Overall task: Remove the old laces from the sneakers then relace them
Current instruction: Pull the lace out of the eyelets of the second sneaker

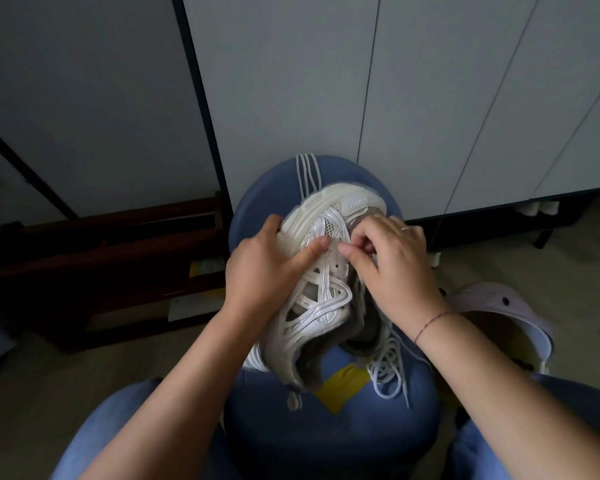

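Sits facing tall pale cabinet panels point(291, 81), with a dark wooden rack point(101, 258) low at the left. Has a round blue stool point(326, 431) between the knees, both in blue jeans.

Holds a white sneaker point(312, 306) on top of that stool, toe pointing away, tipped so that the thick sole faces left and the eyelet row faces right. Grips it from the left with the left hand point(264, 258): fingers curled over the sole edge, thumb laid flat across the straps of the upper. Works at the eyelet row with the right hand point(395, 261), just beside the left thumb: thumb and forefinger pinched on a lace end point(334, 245), the other fingers curled above the tongue.

Has a pale clog point(499, 306) on the floor right of the stool, beyond the right wrist. Has a loose lace point(388, 368) heaped on the seat under the right forearm, against the sneaker's heel end, and more lace strands point(307, 174) draped over the stool's far edge beyond the toe. Shows a yellow tag point(340, 386) on the seat just below the heel opening.

Wears a thin red thread point(433, 322) round the right wrist and a ring point(405, 229) on a finger of that hand.
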`<action>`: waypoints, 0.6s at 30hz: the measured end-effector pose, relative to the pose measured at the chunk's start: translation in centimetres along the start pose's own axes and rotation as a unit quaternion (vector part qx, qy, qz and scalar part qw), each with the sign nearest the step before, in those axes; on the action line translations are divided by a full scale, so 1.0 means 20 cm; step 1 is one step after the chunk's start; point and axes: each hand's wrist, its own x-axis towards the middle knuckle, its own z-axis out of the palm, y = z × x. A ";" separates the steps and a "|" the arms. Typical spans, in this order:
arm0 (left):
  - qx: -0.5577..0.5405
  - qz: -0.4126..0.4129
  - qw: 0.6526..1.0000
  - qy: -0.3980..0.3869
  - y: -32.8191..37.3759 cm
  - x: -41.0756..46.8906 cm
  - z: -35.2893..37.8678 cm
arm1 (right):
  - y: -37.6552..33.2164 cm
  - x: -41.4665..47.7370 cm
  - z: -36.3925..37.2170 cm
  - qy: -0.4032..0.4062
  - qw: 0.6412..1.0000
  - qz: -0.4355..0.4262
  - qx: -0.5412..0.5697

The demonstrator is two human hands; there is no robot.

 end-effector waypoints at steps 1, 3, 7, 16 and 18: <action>-0.009 -0.004 1.000 -0.003 0.00 0.00 0.00 | 0.00 0.00 0.00 0.001 1.000 0.002 0.013; -0.045 -0.018 0.999 -0.005 -0.01 0.01 -0.01 | 0.03 0.02 -0.02 0.023 0.999 0.012 0.047; -0.114 -0.062 0.992 0.013 -0.06 0.04 -0.05 | 0.17 0.07 -0.11 0.074 0.988 0.100 0.091; -0.023 -0.019 1.000 0.000 0.00 0.02 -0.02 | 0.06 0.02 -0.04 -0.008 1.000 0.003 -0.007; -0.008 -0.005 1.000 -0.001 0.01 0.01 -0.01 | 0.02 0.00 0.00 -0.007 1.000 -0.004 -0.025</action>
